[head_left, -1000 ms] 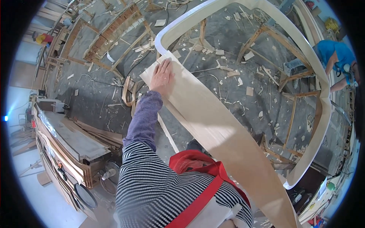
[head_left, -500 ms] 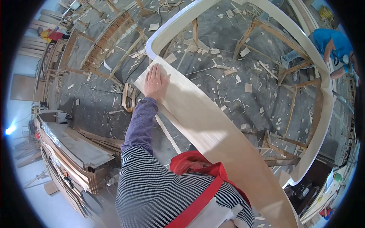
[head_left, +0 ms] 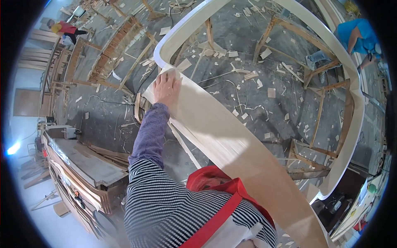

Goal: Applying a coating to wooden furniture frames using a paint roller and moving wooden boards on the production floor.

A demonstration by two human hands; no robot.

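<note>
My left hand (head_left: 166,88) lies palm down on the far end of a long, pale veneer-like wooden strip (head_left: 215,124). Its fingers are slightly bent and a little apart, pressing on the surface without gripping it. The strip runs from that end down along my front to the lower right. Just beyond my fingertips is the corner of a big rounded pale wooden frame (head_left: 175,33), where strip and frame meet. My right hand cannot be made out.
Wooden trestles (head_left: 264,39) stand inside the frame on a grey floor (head_left: 244,95) strewn with scraps. At far right a person in blue (head_left: 359,37) bends beside the frame. Stacked curved panels (head_left: 82,161) lie left. A person in red (head_left: 66,28) is far left.
My left hand has shifted slightly toward me, and its fingers have gone from straight to bent and more spread. The person in red at far left has moved.
</note>
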